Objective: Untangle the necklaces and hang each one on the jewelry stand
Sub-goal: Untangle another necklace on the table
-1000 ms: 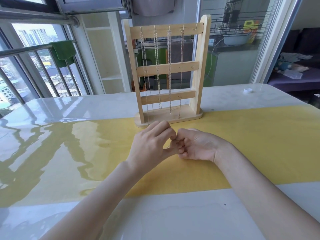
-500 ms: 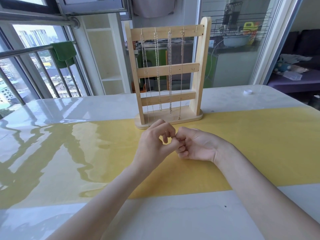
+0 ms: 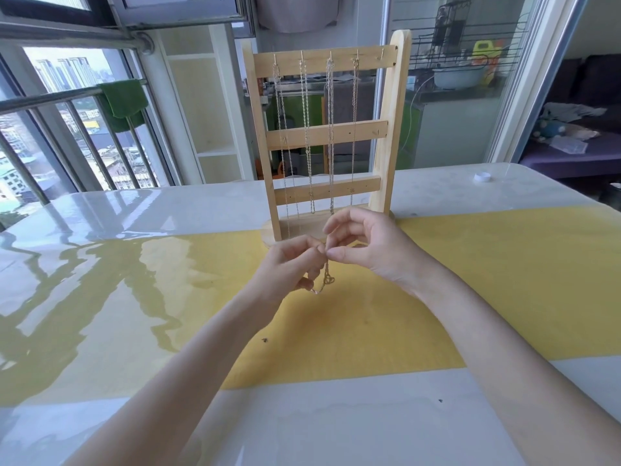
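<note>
A wooden jewelry stand with three crossbars stands upright at the table's far middle. Several thin chains hang from hooks on its top bar; the rightmost hook is bare. Just in front of the stand's base, my left hand and my right hand meet above the yellow mat. Both pinch a fine gold necklace at its top, and a short loop of it dangles below my fingers. My right hand's other fingers are spread and raised.
The glossy white table carries a small white cap at the far right. A window railing with a green cloth is at the left, a glass door behind the stand.
Both hands have lifted off the mat and drawn slightly apart. The gold necklace, hidden in my fingers before, now dangles between them. My right hand's fingers have spread.
</note>
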The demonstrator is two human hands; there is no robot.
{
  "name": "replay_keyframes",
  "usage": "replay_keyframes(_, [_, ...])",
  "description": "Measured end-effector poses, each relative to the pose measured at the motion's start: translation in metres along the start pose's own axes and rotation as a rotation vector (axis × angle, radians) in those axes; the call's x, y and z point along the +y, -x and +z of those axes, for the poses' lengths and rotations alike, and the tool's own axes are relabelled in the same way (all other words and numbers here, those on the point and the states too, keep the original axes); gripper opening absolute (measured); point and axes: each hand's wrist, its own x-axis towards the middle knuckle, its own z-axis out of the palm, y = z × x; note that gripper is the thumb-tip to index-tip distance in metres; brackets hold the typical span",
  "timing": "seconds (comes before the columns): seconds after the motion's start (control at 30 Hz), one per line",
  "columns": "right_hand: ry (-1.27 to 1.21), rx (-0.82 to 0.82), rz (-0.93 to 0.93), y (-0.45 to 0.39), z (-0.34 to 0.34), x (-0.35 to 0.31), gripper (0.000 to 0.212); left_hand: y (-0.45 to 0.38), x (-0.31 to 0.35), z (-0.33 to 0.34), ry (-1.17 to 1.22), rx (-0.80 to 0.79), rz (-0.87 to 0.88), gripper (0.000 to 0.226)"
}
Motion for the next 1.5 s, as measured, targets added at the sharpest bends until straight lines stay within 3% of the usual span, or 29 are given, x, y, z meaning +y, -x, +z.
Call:
replay_keyframes(0.23, [0.119,-0.024,-0.027,0.001,0.0,0.0,0.033,0.0,0.002,-0.002,0.073,-0.02,-0.069,0.033])
replay_keyframes(0.5, [0.149,-0.01,-0.05,-0.001,0.007,0.004,0.034,0.0,0.001,0.005,0.093,0.017,-0.118,0.025])
replay_keyframes(0.83, [0.203,-0.008,-0.041,0.0,0.008,0.008,0.038,0.001,0.001,0.008,-0.184,0.152,0.07,0.023])
replay_keyframes(1.03, [0.038,0.054,-0.025,0.002,0.011,0.006,0.032,0.002,-0.003,0.013,0.112,0.168,-0.014,0.007])
replay_keyframes(1.2, [-0.057,0.071,-0.022,0.001,0.013,0.004,0.03,0.0,0.001,0.011,0.326,0.097,-0.149,0.031])
replay_keyframes(1.3, [-0.069,0.074,-0.025,0.0,0.014,0.004,0.029,-0.001,0.002,0.011,0.386,0.089,-0.17,0.036])
replay_keyframes(1.5, [0.067,0.113,-0.062,-0.001,0.019,0.011,0.035,-0.002,-0.003,0.017,0.389,0.137,-0.153,0.021])
